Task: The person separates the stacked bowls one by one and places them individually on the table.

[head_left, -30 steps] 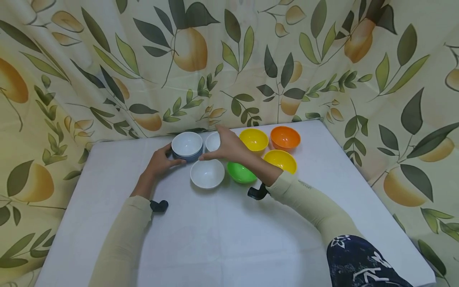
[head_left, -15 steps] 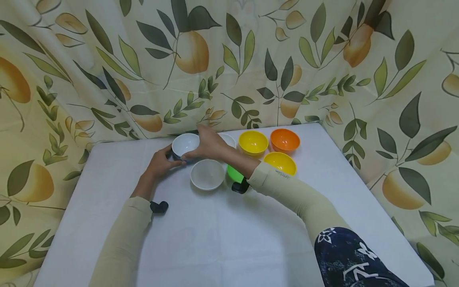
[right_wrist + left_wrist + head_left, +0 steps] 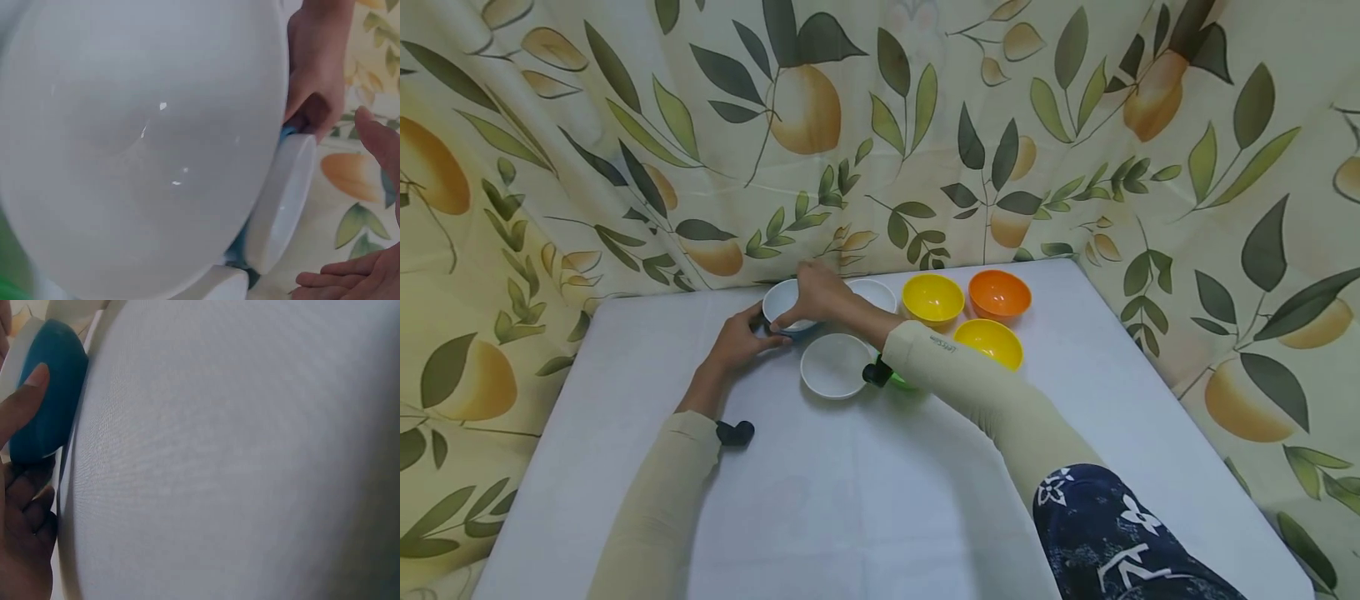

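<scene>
My left hand [image 3: 737,340] grips a blue bowl [image 3: 59,400] near the table's back edge, with its thumb against the outer wall. Nested on top of the blue bowl is a white bowl [image 3: 780,300]. Over that white bowl reaches my right hand [image 3: 822,293], which covers part of its rim. In the right wrist view, the right thumb and fingers are spread on either side of the white bowl [image 3: 287,206], with a gap visible. Another white bowl [image 3: 833,371] stands just in front, and a further white bowl [image 3: 876,292] is partly hidden behind the right wrist.
Two yellow bowls [image 3: 933,298] and an orange bowl [image 3: 1000,293] stand to the right. Under the right forearm a green bowl [image 3: 901,382] is mostly hidden. A fruit-patterned curtain [image 3: 910,167] hangs along the back of the white-covered table [image 3: 820,500].
My right hand has moved left, from above the back white bowl to the white bowl on the blue one. The left hand has stayed on the blue bowl.
</scene>
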`<state>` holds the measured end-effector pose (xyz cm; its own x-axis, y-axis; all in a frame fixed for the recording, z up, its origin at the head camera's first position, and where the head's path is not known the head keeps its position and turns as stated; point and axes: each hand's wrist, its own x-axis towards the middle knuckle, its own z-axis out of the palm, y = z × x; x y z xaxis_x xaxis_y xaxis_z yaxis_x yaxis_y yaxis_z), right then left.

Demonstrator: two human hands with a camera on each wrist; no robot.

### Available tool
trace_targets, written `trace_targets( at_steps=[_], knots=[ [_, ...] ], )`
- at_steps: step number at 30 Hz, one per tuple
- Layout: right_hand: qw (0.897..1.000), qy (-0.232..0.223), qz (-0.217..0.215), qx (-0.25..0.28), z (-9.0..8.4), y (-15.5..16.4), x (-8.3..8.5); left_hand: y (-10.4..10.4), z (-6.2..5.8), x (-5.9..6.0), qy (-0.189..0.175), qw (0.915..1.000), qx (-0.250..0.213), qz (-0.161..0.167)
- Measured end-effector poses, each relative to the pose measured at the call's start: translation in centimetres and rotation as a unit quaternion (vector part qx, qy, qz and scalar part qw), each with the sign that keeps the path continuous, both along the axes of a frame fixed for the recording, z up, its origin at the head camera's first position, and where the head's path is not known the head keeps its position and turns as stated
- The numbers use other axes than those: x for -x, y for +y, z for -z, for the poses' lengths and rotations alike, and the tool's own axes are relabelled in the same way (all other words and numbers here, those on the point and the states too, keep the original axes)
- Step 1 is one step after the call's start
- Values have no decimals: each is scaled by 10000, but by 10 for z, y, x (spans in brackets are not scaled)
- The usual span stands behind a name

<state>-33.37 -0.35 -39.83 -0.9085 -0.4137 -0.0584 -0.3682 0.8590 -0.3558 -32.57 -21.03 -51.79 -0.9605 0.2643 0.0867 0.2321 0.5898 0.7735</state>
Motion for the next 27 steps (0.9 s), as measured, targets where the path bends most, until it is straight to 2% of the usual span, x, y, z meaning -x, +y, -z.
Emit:
trace_targets(
  at_steps=[9,15,27],
  knots=[
    [9987,-138,36,-488,14,-3,15,1,2,2,76,9998,127,-97],
    [9964,-293,-6,-791,18,-4,19,3,0,2,12,9996,249,-109],
    [9965,-507,-36,-658,20,-3,22,3,-1,1,-41,9996,242,-142]
  ],
)
